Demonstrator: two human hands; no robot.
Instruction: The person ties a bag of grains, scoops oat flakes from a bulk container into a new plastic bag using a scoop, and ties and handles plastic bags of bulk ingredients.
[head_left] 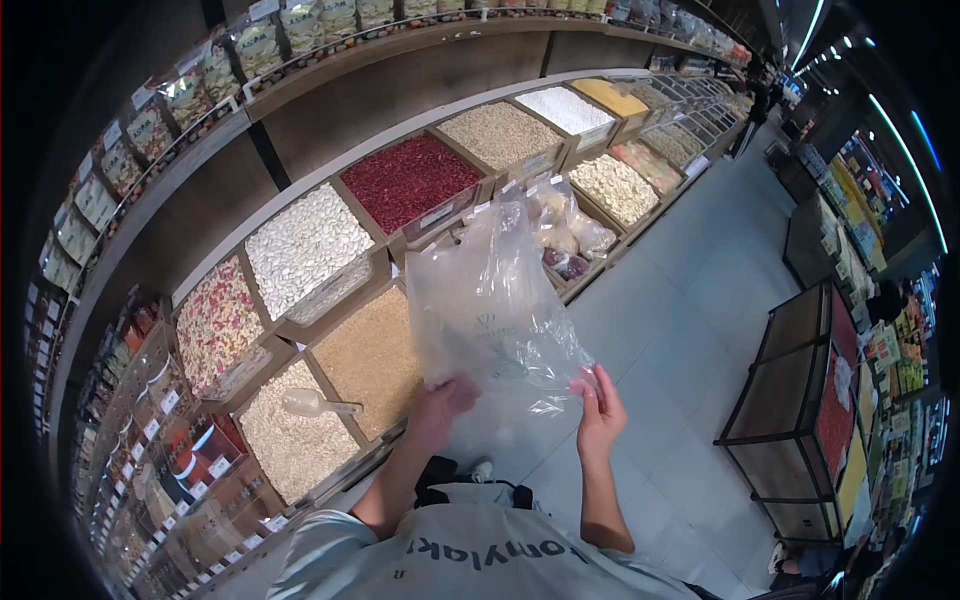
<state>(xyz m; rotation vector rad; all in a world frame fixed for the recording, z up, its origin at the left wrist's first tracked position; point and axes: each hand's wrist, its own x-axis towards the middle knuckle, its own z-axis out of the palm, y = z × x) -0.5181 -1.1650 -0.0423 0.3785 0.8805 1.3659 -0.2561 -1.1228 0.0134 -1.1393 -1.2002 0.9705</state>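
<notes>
At frame centre, bag (490,300) was pinched by right hand (601,416); grip of left hand (446,406) was blurred, indeterminate. Light, even tension was judged best.

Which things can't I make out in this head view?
Head view: left hand, blurred, its finger placement unclear.
Head view: tan grain, right part hidden behind the plastic bag.
Head view: the bag's printed mark, too small and faint to read.
Head view: shirt, cut off by the bottom edge.
</notes>
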